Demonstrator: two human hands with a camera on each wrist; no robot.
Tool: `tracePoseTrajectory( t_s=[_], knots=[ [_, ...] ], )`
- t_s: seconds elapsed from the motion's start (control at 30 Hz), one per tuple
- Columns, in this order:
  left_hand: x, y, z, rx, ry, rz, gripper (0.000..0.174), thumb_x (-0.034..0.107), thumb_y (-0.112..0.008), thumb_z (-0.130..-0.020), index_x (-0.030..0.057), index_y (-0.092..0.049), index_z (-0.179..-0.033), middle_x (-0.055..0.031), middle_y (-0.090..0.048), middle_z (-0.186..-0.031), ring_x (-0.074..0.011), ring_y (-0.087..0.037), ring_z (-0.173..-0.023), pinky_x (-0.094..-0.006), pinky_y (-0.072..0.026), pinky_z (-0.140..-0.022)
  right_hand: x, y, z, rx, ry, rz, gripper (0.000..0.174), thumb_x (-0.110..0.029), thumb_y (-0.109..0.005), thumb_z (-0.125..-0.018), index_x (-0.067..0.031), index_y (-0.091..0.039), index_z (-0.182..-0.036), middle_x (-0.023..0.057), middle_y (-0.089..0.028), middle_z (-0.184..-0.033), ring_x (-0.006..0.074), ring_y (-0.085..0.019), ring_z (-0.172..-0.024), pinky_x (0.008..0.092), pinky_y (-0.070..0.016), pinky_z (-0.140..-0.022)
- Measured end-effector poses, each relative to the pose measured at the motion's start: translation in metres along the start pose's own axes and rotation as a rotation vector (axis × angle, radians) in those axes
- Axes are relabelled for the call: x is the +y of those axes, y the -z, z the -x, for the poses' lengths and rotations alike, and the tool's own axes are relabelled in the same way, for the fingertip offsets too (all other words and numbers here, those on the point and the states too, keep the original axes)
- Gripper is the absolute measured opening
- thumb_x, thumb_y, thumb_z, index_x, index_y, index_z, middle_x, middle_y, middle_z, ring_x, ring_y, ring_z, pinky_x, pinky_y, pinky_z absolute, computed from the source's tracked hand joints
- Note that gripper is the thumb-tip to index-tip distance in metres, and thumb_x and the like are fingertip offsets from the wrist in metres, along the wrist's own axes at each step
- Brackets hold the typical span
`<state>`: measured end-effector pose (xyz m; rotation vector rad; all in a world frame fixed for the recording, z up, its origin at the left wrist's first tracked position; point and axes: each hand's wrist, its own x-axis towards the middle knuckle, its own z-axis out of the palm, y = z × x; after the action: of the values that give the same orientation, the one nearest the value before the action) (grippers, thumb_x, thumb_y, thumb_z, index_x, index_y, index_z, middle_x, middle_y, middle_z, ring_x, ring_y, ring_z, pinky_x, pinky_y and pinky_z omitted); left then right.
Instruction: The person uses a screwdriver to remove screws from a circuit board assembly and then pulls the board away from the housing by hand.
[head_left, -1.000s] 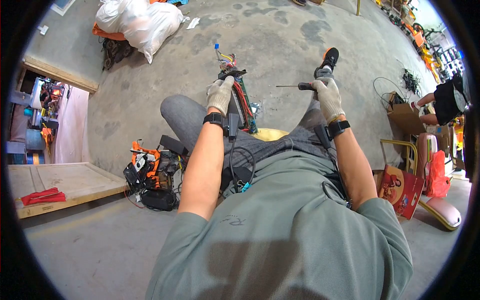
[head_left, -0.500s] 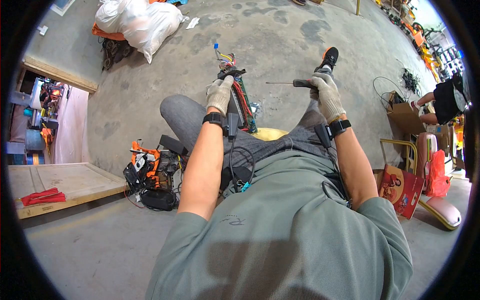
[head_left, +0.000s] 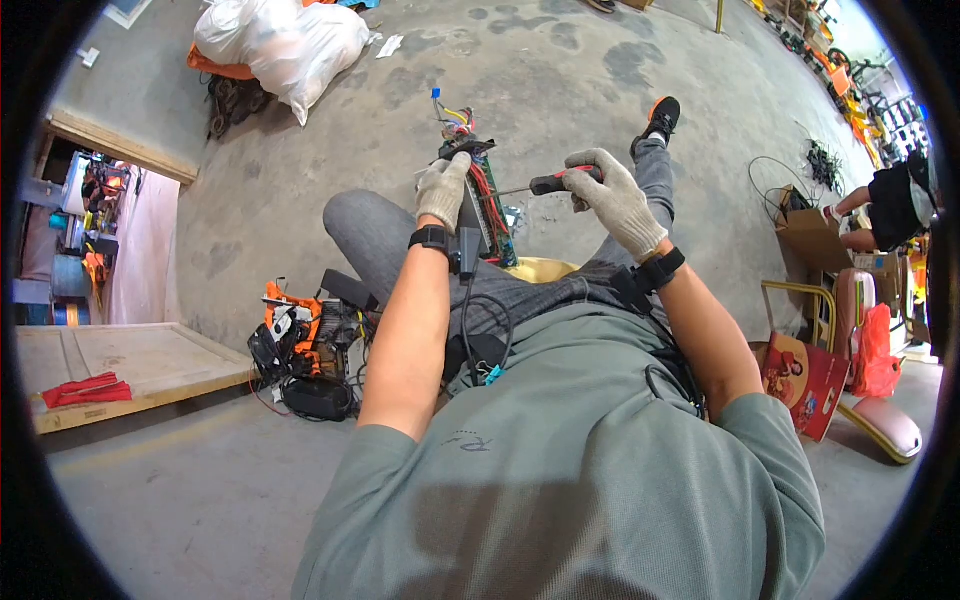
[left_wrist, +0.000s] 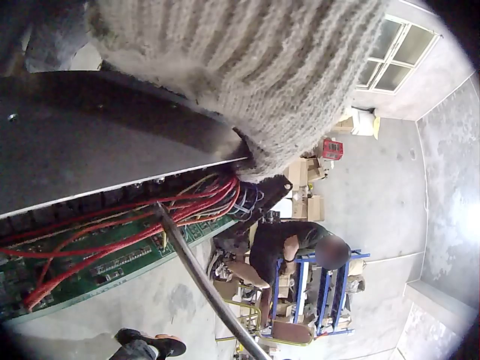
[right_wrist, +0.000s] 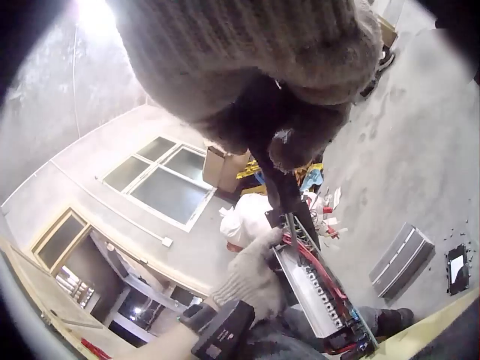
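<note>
My gloved left hand (head_left: pixel 442 191) grips the upper end of a long electronic unit (head_left: pixel 487 205) with a metal cover, a green board and red wires. In my gloved right hand (head_left: pixel 616 202) is a screwdriver (head_left: pixel 552 184) with a black and red handle, its shaft pointing left at the unit. The left wrist view shows the screwdriver shaft (left_wrist: pixel 206 279) with its tip at the red wires (left_wrist: pixel 127 238) beside the cover (left_wrist: pixel 97 142). In the right wrist view the right glove (right_wrist: pixel 255 67) wraps the handle, and the left glove (right_wrist: pixel 255 279) holds the unit (right_wrist: pixel 309 294).
White sacks (head_left: pixel 285 50) lie on the floor at the upper left. Orange and black parts (head_left: pixel 300 340) are piled by my left knee. A flat grey metal piece (right_wrist: pixel 403 260) lies on the floor in the right wrist view. Another person (head_left: pixel 890 205) is at the far right.
My right hand has moved left from beside the right shin, bringing the screwdriver up to the unit. The left hand has kept its grip with little movement.
</note>
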<state>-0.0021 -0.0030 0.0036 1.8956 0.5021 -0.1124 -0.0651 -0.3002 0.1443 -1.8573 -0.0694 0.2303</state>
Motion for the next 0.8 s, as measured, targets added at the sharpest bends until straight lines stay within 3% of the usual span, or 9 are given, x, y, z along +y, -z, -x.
tracePoseTrajectory(
  t_s=[0.8],
  knots=[
    [0.023, 0.008, 0.019, 0.001, 0.004, -0.079, 0.068, 0.066, -0.062, -0.095, 0.0036, -0.077, -0.116, -0.0230, -0.077, -0.118, -0.0406, -0.071, -0.116, -0.0475, -0.0511, -0.100, 0.009, -0.014, 0.001, 0.032, -0.062, 0.012, 0.044, -0.029, -0.073, -0.102, 0.0045, -0.065, -0.130, 0.0108, -0.073, -0.096, 0.0129, -0.071, -0.078, 0.0291, -0.0602, -0.072]
  ],
)
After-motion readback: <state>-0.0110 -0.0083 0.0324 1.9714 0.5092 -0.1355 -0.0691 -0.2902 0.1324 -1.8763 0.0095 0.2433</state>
